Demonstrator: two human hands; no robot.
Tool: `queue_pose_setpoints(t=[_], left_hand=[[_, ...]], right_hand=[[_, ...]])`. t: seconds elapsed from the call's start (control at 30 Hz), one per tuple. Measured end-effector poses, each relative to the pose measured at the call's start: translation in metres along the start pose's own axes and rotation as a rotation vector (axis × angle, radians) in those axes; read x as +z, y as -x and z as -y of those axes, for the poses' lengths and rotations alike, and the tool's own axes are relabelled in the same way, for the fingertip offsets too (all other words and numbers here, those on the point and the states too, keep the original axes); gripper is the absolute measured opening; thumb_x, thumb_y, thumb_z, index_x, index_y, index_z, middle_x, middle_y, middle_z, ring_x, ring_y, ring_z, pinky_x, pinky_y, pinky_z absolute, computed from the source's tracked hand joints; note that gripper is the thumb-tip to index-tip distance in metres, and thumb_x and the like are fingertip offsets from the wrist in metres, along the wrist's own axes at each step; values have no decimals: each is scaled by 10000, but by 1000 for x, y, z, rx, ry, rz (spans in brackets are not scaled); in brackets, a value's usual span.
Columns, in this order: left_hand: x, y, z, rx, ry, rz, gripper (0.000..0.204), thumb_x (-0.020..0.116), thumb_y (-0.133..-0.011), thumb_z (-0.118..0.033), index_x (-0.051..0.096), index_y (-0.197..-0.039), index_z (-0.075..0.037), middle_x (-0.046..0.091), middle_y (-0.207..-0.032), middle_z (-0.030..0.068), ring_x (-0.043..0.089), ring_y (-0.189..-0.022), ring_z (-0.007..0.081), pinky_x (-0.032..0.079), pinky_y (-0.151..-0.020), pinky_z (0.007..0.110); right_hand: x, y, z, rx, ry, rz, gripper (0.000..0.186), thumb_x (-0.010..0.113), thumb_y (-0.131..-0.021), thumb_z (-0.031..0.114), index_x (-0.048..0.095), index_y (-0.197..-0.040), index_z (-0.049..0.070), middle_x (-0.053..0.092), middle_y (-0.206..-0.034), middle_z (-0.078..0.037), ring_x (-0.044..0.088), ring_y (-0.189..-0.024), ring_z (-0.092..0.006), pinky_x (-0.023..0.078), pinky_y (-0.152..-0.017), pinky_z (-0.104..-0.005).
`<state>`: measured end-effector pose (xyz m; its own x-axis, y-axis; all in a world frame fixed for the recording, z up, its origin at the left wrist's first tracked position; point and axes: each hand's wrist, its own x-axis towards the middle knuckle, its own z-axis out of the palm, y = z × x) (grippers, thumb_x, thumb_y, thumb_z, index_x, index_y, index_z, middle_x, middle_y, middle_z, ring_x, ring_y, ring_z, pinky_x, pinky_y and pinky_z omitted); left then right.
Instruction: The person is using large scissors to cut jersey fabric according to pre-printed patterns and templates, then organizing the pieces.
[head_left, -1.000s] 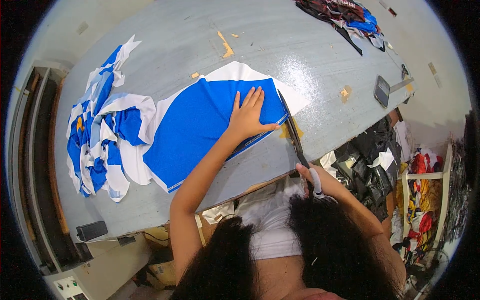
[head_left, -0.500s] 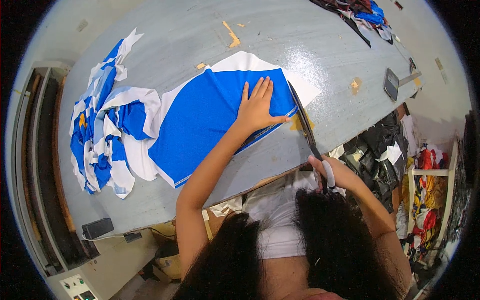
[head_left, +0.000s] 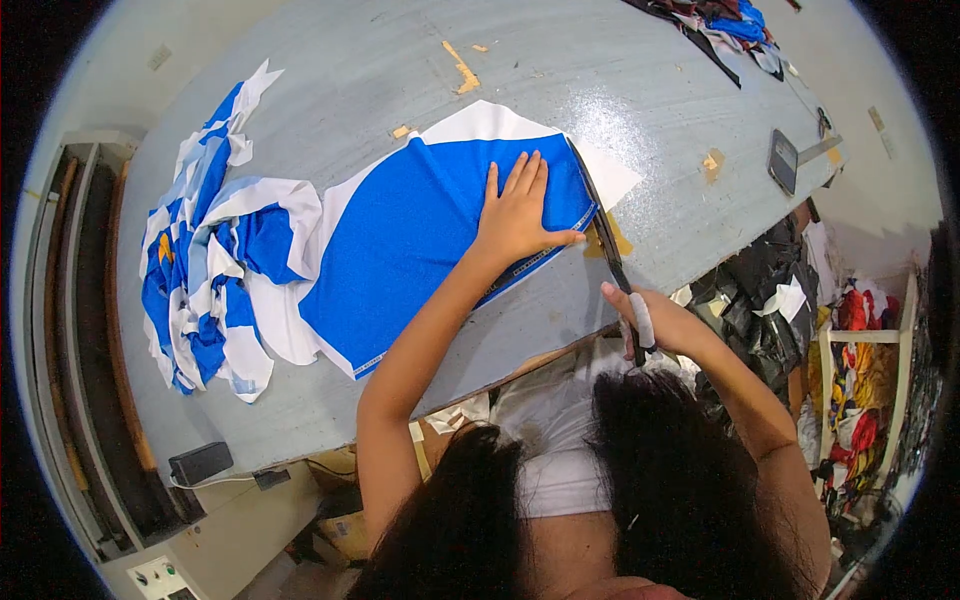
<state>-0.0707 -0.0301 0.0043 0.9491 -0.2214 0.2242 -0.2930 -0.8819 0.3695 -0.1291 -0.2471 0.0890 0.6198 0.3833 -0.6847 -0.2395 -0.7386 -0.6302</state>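
Note:
A blue fabric panel (head_left: 400, 240) with a white border and a thin printed strip along its lower edge lies spread on the table. My left hand (head_left: 520, 215) rests flat on its right part, fingers stretched and spread. In my right hand (head_left: 650, 320) are long dark scissors (head_left: 608, 245), their handles gripped at the table's near edge. A pale wrap shows around the grip or a finger. The blades run along the panel's right side, between the blue and a white fabric corner (head_left: 610, 178). How far apart the blades stand is hard to see.
Crumpled blue and white fabric (head_left: 215, 260) lies at the left of the grey table (head_left: 340, 90). A phone (head_left: 783, 162) sits at the right edge, dark cloth pieces (head_left: 720, 30) at the far right. A black adapter (head_left: 200, 462) is near left; black plastic bags (head_left: 750, 290) are below right.
My right hand and the scissors have moved forward and a little left, the blade tips reaching farther up the panel's right edge. My left hand stays pressed on the fabric.

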Motion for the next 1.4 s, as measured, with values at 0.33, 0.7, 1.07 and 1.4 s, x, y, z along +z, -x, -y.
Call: queue_pose_setpoints(t=[0.33,0.7,1.07,1.4], left_hand=[[1,1,2,4,-27,-13,1121,585,-556,-718,288,-1307,60,247,-1399,187,170,-1329,266,42,-1054,516],[-3,-2,-2,-22,-39,49,1121,587,-577,-715,257,-1329,49,217,-1417,169,139,-1339,243,29,-1060,498],[-4,1,-2,-36,-17,57,1154,590,-554,-732,250,-1331,51,202,-1422,168,129,-1341,249,22,-1058,500],[-6,-1,-2,-27,-25,45,1144,599,-560,-717,250,-1330,54,202,-1421,173,136,-1339,257,25,-1056,504]], right_hand=[[3,3,5,19,-12,-5,640,361,-863,577,489,-771,-43,524,-546,-104,570,-481,-193,444,-481,-305],[-1,-17,3,-31,26,-25,650,355,-858,590,498,-731,-31,530,-544,-97,560,-489,-177,432,-474,-302],[-9,-14,22,-61,-128,68,580,404,-868,537,483,-861,-37,517,-601,-78,543,-458,-158,442,-446,-281],[-15,-18,23,-66,-58,36,615,372,-870,555,526,-814,-38,542,-573,-92,557,-458,-169,444,-446,-293]])
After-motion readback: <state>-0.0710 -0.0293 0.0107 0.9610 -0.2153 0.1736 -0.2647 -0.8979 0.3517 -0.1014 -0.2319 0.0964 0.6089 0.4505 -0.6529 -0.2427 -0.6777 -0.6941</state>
